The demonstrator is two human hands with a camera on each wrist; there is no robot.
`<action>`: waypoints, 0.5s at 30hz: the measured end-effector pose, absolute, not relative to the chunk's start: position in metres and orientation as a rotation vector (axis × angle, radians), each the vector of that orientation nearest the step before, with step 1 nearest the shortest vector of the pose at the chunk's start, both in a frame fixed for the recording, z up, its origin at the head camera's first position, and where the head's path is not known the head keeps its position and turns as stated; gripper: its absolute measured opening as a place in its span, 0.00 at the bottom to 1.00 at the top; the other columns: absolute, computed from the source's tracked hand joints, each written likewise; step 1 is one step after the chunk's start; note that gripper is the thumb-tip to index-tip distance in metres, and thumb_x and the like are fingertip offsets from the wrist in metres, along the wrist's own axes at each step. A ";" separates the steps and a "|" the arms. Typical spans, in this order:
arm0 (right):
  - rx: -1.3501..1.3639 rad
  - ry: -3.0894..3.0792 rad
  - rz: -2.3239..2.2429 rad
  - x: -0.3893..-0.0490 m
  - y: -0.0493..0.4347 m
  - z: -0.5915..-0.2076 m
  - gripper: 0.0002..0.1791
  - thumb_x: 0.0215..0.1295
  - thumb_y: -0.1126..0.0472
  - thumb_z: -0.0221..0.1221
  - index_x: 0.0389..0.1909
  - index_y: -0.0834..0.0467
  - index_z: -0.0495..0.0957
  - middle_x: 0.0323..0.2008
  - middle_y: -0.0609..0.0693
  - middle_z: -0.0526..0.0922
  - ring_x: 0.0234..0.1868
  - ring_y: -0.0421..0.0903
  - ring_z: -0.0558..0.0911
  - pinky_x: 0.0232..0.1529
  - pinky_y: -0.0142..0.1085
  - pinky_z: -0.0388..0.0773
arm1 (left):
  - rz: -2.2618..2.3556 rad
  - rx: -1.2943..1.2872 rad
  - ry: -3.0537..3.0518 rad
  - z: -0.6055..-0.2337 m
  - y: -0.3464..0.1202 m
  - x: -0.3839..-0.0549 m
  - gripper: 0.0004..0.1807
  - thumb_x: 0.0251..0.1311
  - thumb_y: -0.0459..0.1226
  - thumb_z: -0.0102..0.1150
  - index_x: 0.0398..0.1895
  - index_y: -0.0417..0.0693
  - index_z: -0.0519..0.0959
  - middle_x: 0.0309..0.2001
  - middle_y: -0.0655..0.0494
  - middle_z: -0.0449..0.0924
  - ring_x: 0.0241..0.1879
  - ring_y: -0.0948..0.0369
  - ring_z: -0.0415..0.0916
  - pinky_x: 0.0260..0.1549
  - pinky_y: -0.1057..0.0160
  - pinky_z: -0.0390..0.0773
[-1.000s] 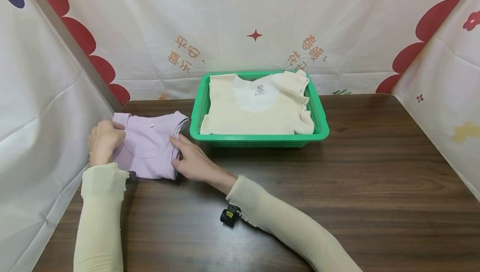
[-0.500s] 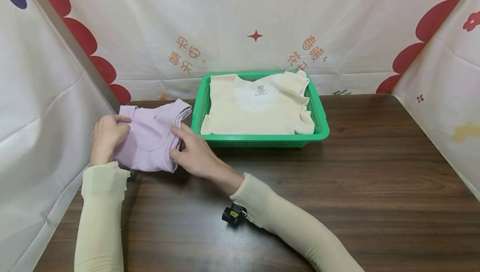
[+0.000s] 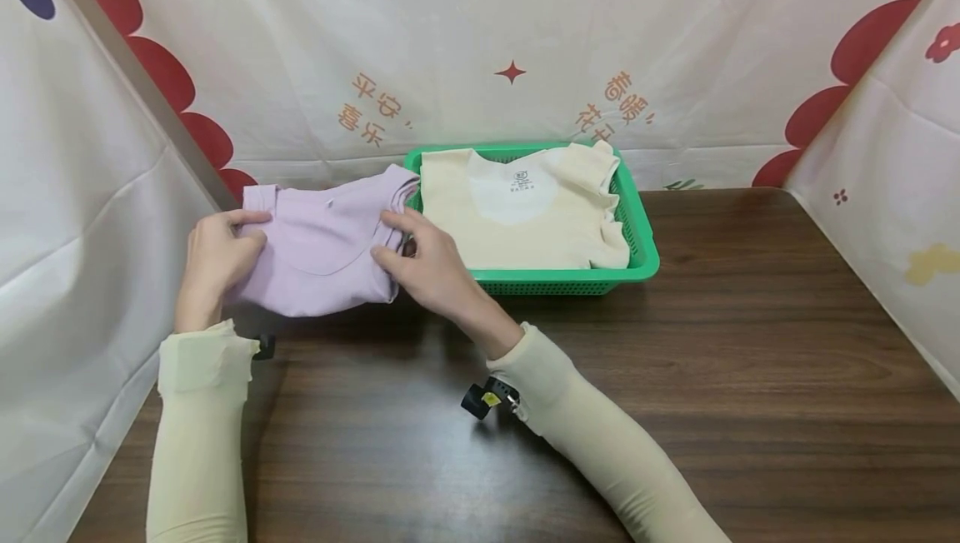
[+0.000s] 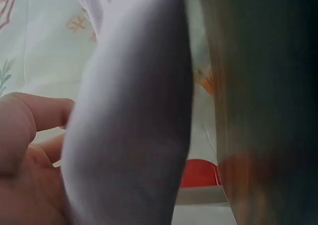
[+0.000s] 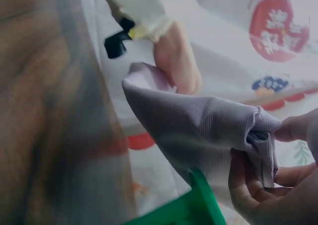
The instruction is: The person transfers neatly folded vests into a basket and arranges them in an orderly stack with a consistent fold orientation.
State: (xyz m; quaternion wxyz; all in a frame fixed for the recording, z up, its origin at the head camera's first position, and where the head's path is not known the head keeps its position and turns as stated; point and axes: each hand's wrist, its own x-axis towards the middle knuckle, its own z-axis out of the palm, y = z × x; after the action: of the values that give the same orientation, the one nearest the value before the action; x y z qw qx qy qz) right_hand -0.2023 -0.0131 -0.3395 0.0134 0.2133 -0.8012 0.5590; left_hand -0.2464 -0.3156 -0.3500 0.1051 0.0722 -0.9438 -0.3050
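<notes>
Between my two hands hangs a folded lilac shirt, lifted off the table in the right wrist view. My left hand pinches its left edge, thumb and forefinger on top. At the opposite edge my right hand grips the layered folds, with fingers underneath. The shirt's right corner overlaps the left rim of a green plastic basket. Inside that basket lies a folded cream shirt with a white patch and a printed label at its neck. In the left wrist view the lilac cloth fills the middle, blurred.
The brown wooden table extends in front and to the right of the basket. A white printed curtain closes off the back and both sides, close beside my left arm. Small black cameras are strapped at the wrists.
Both hands have raised the lilac shirt from the table and shifted it right and away from me, so its corner now covers the basket's left rim. The basket and cream shirt stay put.
</notes>
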 end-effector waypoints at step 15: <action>0.567 -2.452 1.936 -0.227 0.038 -0.321 0.29 0.61 0.70 0.63 0.65 0.64 0.78 0.49 0.57 0.84 0.26 0.42 0.76 0.26 0.28 0.73 | -1.108 0.103 -2.684 -0.333 -0.293 -0.240 0.25 0.61 0.34 0.52 0.62 0.46 0.83 0.65 0.36 0.77 0.51 0.52 0.66 0.41 0.62 0.62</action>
State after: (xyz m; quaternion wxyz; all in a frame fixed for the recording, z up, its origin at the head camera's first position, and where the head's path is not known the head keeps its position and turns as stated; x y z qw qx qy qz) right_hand -0.2271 0.0378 -0.3210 -0.0168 0.1786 -0.7721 0.6096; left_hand -0.2404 -0.2931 -0.3329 0.1180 0.0353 -0.9173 -0.3787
